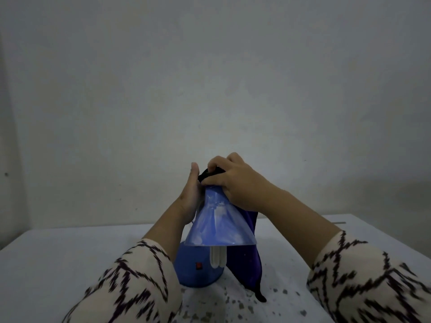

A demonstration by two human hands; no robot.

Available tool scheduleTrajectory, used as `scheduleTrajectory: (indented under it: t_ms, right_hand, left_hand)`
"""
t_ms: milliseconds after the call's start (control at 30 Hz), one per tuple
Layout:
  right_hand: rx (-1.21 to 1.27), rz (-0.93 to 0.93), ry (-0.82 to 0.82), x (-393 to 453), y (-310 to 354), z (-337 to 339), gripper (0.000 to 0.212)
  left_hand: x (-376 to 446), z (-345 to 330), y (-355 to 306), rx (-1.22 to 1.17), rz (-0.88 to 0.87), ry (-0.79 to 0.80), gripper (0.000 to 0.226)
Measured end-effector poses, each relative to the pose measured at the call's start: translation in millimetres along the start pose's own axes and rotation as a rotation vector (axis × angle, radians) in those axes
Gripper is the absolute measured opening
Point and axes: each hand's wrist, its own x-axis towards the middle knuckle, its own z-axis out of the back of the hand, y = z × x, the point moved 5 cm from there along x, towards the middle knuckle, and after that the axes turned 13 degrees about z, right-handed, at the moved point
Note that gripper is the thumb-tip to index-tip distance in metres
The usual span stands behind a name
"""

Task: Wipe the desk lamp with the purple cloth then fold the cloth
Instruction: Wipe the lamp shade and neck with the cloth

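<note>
Lamp: a blue desk lamp (219, 220) stands just below the middle of the frame on a white table (58, 257).
Shade: the cone-shaped shade (217, 224) is pale see-through blue, narrow at the top and wide at the bottom rim.
Bulb: a white tube bulb (218, 256) hangs below the rim of the shade, in front of the base.
Base: the rounded dark blue base (196, 269) sits on the table and carries a small red switch (199, 266) on its front.
Cloth: the purple cloth (245, 259) is bunched at the top of the lamp and hangs down the right side of the shade; its dark lower tip touches the table at lower centre.
Right hand: the right hand (235, 183) is on top of the shade, fingers curled round the bunched cloth and pressing it against the narrow top.
Left hand: the left hand (192, 194) lies flat against the left side of the shade near the top, fingers straight and pointing up, holding nothing.
Sleeves: cream sleeves with dark zigzag lines fill the lower left (130, 283) and lower right (373, 283) of the frame.
Table surface: dark specks (235, 304) are scattered on it below the lamp.
Wall: a plain grey wall (210, 78) fills the upper frame.
</note>
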Motion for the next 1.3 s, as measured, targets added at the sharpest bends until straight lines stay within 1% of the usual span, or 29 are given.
scheduleTrajectory:
  t_ms: [200,300,467,600,667,767,900,967,1033,1167,1300]
  right_hand:
    - [0.064,0.096,-0.111,-22,8,2,0.032]
    - [0.098,0.117,-0.163,-32,11,0,0.030]
    - [0.188,0.121,-0.245,-48,10,-4,0.028]
    - [0.399,-0.021,-0.350,-65,-10,-13,0.030]
    - [0.417,-0.094,-0.399,-69,-19,-18,0.033]
    - [0.482,-0.185,-0.517,-64,-30,-24,0.033]
    - [0.607,-0.304,-0.624,-50,-40,-29,0.034]
    - [0.711,-0.356,-0.686,-48,-41,-32,0.036]
    - [0.779,-0.371,-0.732,-52,-38,-37,0.039]
    - [0.806,-0.303,-0.722,-69,-28,-47,0.042]
    - [0.838,-0.247,-0.623,-82,-28,-49,0.051]
  left_hand:
    - [-4,-7,1,0.069,0.011,0.040,0.079]
    - [-4,-5,1,0.152,0.012,0.015,0.075]
    - [-4,-6,3,0.248,0.072,0.033,0.071]
    - [-4,-6,3,0.261,0.085,0.021,0.065]
    - [-4,-6,4,0.241,0.076,0.030,0.064]
    - [-3,-8,4,0.233,0.038,0.063,0.059]
    - [-2,-5,4,0.221,0.024,0.014,0.051]
    - [-2,-3,4,0.224,0.029,-0.004,0.051]
    - [-2,-3,5,0.238,0.033,-0.007,0.052]
    - [-3,-4,5,0.246,0.054,0.016,0.057]
    - [-2,-5,6,0.270,0.086,-0.020,0.058]
